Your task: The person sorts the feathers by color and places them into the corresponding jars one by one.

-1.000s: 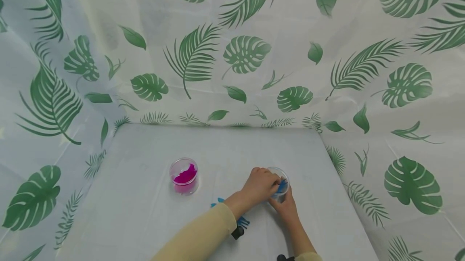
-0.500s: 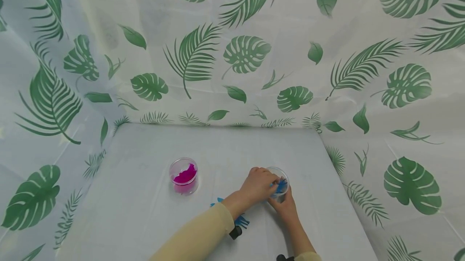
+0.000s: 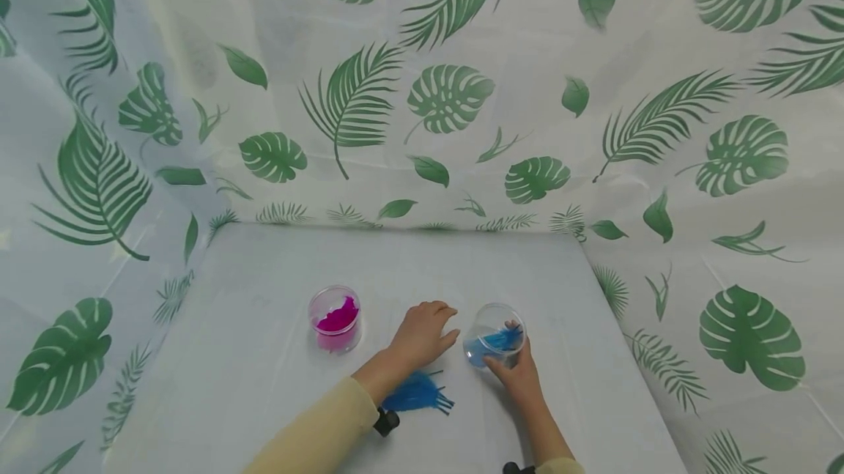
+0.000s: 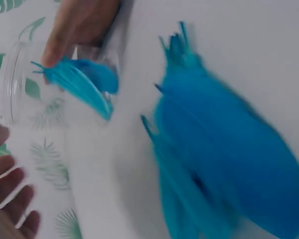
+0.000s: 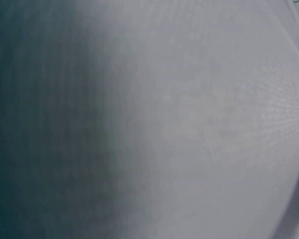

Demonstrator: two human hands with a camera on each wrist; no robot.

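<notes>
Around the near right side of a clear plastic jar (image 3: 480, 353) curls my right hand (image 3: 522, 375), its thumb in front. Blue feathers (image 4: 79, 82) lie inside that jar, quills toward its mouth. My left hand (image 3: 422, 335) hangs over the table left of the jar, fingers spread and holding nothing; its fingers (image 4: 10, 186) show at the left wrist view's edge. Below it on the table lies a loose bunch of blue feathers (image 3: 417, 392), large in the left wrist view, partly covered by the left wrist in the head view. The right wrist view shows mostly blurred white cloth.
A second clear jar (image 3: 335, 346) with magenta feathers (image 3: 339, 316) stands to the left on the white table (image 3: 264, 261). Leaf-printed curtains (image 3: 455, 100) rise behind the table and along both sides.
My left hand has come out of the jar's mouth and moved left, leaving blue feathers inside. More of the loose bunch on the table now shows. My right hand keeps its hold.
</notes>
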